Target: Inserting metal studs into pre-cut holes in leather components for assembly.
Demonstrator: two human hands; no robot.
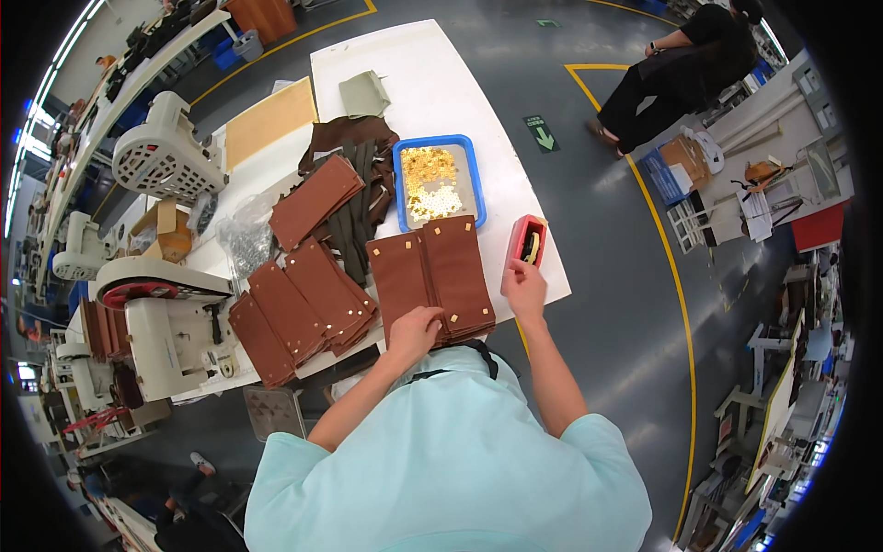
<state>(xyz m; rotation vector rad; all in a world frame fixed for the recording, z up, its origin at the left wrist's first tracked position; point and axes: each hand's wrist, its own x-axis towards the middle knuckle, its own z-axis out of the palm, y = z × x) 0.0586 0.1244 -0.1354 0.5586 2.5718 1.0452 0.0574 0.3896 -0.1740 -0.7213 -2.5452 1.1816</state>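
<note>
Two stacks of brown panels, a left stack [397,276] and a right stack [458,276], lie side by side at the table's near edge, with small gold-coloured pieces at their corners. My left hand [416,333] is over the near end of the left stack, its fingers bent and close together; what is in them, if anything, is hidden. To the right, my right hand [525,290] has its fingers pinched at the near end of a red tape dispenser [517,241]. Anything between those fingertips is too small to make out. Beyond the panels, a blue-rimmed tray [481,189] contains many gold pieces.
More brown panels [280,317] lie fanned out at the left, beside a white sewing machine [166,336]. Dark strips of material [354,216] and a grey-green cloth [364,94] lie farther back on the white table [432,69]. A person in black [676,78] is at the far right.
</note>
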